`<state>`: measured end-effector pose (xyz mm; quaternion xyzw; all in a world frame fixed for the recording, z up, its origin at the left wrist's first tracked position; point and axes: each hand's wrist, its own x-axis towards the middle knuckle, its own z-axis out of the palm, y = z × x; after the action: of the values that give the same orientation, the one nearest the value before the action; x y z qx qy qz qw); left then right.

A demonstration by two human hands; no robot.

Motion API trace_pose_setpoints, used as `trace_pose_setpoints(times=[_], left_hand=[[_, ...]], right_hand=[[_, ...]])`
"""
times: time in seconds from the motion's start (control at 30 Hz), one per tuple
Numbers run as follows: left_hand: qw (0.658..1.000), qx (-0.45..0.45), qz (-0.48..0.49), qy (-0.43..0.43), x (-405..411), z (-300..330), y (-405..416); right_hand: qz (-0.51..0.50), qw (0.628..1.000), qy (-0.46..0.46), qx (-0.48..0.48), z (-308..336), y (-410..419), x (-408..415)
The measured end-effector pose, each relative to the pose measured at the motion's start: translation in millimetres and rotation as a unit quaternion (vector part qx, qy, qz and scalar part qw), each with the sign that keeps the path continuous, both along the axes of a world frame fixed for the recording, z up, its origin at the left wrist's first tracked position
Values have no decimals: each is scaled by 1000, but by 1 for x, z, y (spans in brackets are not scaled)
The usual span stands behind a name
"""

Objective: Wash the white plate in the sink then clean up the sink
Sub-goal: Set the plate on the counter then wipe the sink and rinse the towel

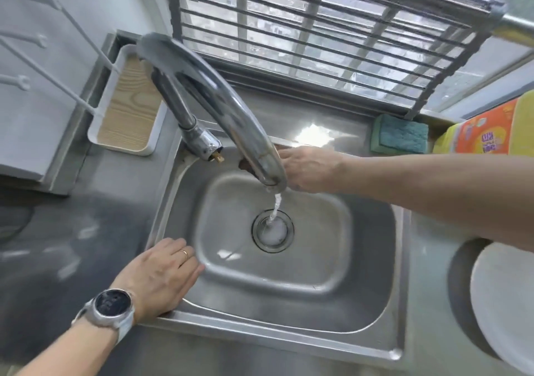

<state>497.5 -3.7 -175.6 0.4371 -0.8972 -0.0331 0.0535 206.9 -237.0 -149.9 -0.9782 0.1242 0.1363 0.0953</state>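
Stainless sink set into a steel desk; basin holds no dishes. Water runs in a thin stream from the curved chrome faucet straight into the drain. The faucet spout crosses in front of the right hand and hides its fingertips; the hand reaches behind the spout at the sink's far rim, and whether it grips anything cannot be told. The left hand lies flat, fingers straight, on the sink's near-left rim, with a ring on one finger and a grey watch at the wrist.

The white plate rests on the desk at the right edge, outside the sink and partly cut off by the frame.

At the far-right corner of the sink a green and blue sponge leans against the sill; just beside it stand yellow and orange packets. At the far-left corner sits a white tray with a wood-grain bottom, touched by white rack rods.

Behind the sink a barred window admits daylight, glaring off the wet steel.
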Motion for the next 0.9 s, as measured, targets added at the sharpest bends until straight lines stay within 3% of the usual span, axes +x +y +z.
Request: trace_pose_setpoints(times=[0.1, 0.13, 0.17, 0.2, 0.33, 0.47, 0.53, 0.6, 0.67, 0.8, 0.9], left_hand=[[1000, 8, -1, 5, 2, -1, 3], [1000, 6, 0, 5, 3, -1, 3], [1000, 5, 1, 3, 3, -1, 3], [1000, 9, -1, 1, 3, -2, 3], [1000, 7, -7, 2, 3, -5, 2], [1000, 1, -3, 9, 7, -9, 4], [1000, 0, 3, 19, 5, -11, 4], [1000, 0, 7, 28, 4, -11, 6], [1000, -7, 5, 25, 4, -10, 6], [1000, -9, 5, 24, 4, -12, 6], [1000, -8, 11, 28, 4, -13, 4]], right_hand=[[104, 980, 134, -108, -28, 21, -72], [88, 969, 189, -129, -36, 31, -92], [52, 975, 166, -141, -51, 40, -112], [14, 975, 198, -101, -63, 47, -118], [-127, 990, 36, 41, -115, 61, -67], [-266, 955, -13, 130, -135, 82, -37], [-319, 940, 13, 122, -143, 105, -58], [-347, 920, 130, 126, -142, 141, -80], [-317, 913, 212, 148, -135, 179, -90], [-132, 979, 120, 100, -142, 218, -70], [-51, 992, 32, 107, -144, 201, -25]])
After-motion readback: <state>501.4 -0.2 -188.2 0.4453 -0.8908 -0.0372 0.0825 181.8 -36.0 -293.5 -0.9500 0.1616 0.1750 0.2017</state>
